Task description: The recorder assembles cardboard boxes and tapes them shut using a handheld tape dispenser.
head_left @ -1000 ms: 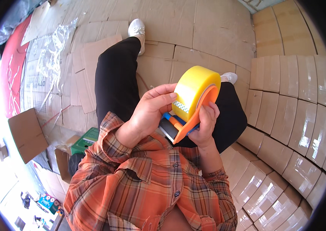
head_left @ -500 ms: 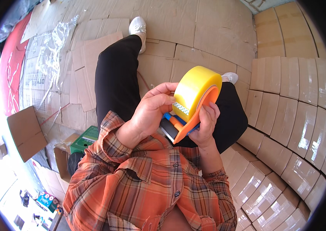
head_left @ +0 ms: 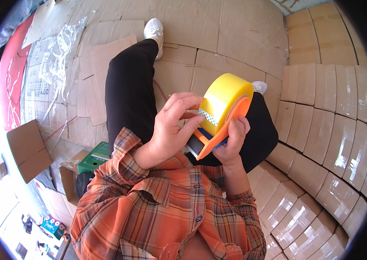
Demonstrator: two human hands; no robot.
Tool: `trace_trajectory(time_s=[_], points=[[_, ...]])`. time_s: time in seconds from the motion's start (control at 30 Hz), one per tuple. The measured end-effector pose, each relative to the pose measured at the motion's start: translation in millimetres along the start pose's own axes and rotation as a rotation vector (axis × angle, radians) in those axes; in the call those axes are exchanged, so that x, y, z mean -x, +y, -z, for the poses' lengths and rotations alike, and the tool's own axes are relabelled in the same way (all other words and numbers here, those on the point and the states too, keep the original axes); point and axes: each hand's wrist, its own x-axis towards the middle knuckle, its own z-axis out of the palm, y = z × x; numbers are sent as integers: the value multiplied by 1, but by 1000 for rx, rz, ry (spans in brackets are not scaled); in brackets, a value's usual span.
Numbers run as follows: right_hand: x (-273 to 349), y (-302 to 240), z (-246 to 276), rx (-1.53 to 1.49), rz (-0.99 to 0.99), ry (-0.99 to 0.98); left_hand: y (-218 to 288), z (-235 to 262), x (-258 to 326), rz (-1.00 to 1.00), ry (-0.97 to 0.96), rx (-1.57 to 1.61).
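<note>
My right hand (head_left: 232,141) grips an orange tape dispenser (head_left: 218,139) with a blue part and a toothed metal cutting edge. A large roll of yellow tape (head_left: 223,95) sits on the dispenser, and a patterned strip (head_left: 208,116) shows low on its face. My left hand (head_left: 172,123) is at the left side of the roll. Its thumb and index finger are apart, with the thumb tip at the patterned strip. Whether a tape end lies under the thumb, I cannot tell.
Stacked cardboard cartons (head_left: 322,130) line the right side. Flattened cardboard (head_left: 183,26) covers the floor, with clear plastic film (head_left: 60,60) at the left. An open carton (head_left: 68,182), a green box (head_left: 93,158) and a cardboard flap (head_left: 28,150) are at the lower left.
My left thumb and index finger have spread apart, and the hand has turned slightly. The roll and dispenser have shifted a little to the right with my right hand.
</note>
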Motion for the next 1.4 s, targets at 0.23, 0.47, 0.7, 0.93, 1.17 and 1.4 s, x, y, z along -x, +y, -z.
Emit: trace_trajectory(time_s=[0.23,0.47,0.7,0.93,1.17,1.4], points=[[1,-1,0,13,-32,55,-7,3,-3,-303,-1,-479],[2,1,2,43,7,19,-5,1,-9,-499,33,-561],[1,-1,1,12,-25,84,-3,0,-8,-460,6,-600],[3,0,3,45,5,29,-2,-1,-9,-454,22,-598],[2,0,3,35,-4,42,-2,-2,-10,-417,9,-563],[4,1,3,38,-6,33,-5,0,-9,-379,-12,-530]])
